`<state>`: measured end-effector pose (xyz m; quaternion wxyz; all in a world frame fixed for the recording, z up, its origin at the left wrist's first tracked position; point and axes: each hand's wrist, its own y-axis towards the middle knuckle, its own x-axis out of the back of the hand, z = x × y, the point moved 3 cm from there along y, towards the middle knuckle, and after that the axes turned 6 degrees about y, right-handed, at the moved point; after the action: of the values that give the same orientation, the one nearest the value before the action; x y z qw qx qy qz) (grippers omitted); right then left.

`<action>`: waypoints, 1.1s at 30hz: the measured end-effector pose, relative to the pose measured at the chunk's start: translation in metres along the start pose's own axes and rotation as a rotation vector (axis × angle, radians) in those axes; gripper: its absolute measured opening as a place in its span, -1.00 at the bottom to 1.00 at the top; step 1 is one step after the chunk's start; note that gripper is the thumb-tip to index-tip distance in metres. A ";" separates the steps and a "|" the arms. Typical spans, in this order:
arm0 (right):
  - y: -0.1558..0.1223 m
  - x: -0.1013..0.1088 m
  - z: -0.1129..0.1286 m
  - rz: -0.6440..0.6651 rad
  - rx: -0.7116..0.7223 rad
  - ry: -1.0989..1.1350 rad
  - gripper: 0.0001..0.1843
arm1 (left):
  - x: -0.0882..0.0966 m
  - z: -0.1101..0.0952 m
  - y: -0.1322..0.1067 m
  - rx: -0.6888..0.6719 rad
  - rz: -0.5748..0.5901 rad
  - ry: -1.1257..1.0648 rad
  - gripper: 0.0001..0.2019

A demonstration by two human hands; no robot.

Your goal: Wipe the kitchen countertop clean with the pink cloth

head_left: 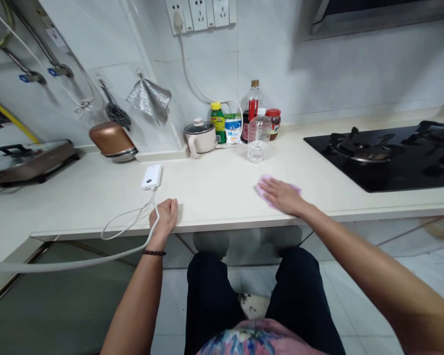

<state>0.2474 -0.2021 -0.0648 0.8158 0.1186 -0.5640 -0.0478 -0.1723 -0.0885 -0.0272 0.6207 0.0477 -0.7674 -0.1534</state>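
Covering most of the pink cloth (261, 189), R hand (281, 195) lies palm-down on the tabletop (214, 192), fingers extended to the left, pressing rather than pinching. Cloth loc.: directly under fingers and palm, flat against the surface, R of ctr., twd. front edge.

Cloth cond.: pale pink-lilac, soft-looking, outline uneven; one part shows past the fingertips on the L, another beyond the back of the hand on the R. Weave unclear owing to blur.

L hand (166, 216): curled into a fist at the front edge, well apart from cloth; can't tell if anything is inside. Dark beaded bracelet (154, 253) on wrist; thick white cable (77, 267) crosses same wrist. White power bank (152, 176) lies flat just beyond, w/ thin cord attached.

Adj. items: clear bottle (257, 149), white cap, upright, near R hand on far side. Black cooktop (381, 175) R of cloth, apart. Cream pot (204, 141) w/ glass lid, back L of cloth, nr. wall.
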 end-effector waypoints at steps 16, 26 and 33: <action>0.069 -0.028 0.027 -0.122 -0.228 -0.033 -0.40 | -0.005 -0.001 0.001 -0.041 -0.058 0.013 -0.62; 0.142 0.017 0.076 -0.671 -0.074 0.559 -0.26 | -0.005 0.004 0.003 -0.055 -0.022 0.071 -0.60; 0.129 0.013 0.028 -0.930 -0.107 0.467 -0.40 | -0.006 -0.071 -0.005 -0.294 -0.021 0.085 -0.57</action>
<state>0.2192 -0.0840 -0.0114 0.8172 0.3223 -0.2517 -0.4061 -0.1030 -0.1038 -0.0210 0.6512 -0.0293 -0.7092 -0.2685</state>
